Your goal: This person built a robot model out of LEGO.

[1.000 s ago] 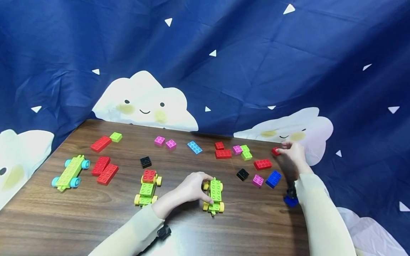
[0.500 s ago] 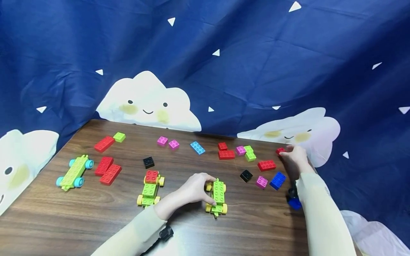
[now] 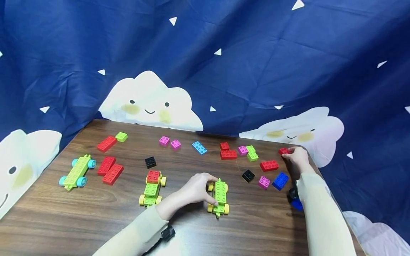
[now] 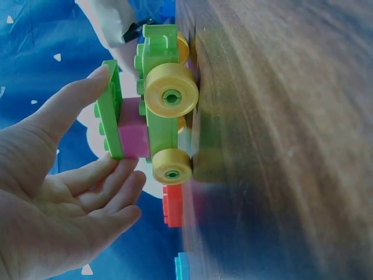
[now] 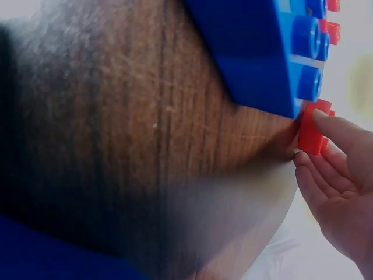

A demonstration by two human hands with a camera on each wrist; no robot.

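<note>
My left hand holds a toy car with yellow wheels, its thumb and fingertips at the two ends of the raised green plate. Under that plate a pink brick joins it to the green wheeled base, whose wheels face the tabletop. Far off at the right back edge, my right hand pinches a small red brick. The right wrist view shows the thumb against one side of this red brick, with the fingers below it.
Another yellow-wheeled car carrying a red brick stands left of my left hand. A blue-wheeled base is farther left. Loose bricks lie across the back, including a blue brick near my right forearm and a black brick.
The head view has swung slightly left, so everything sits farther right in it. My right hand has come down a little at the red brick. The left hand keeps its grip on the car.
</note>
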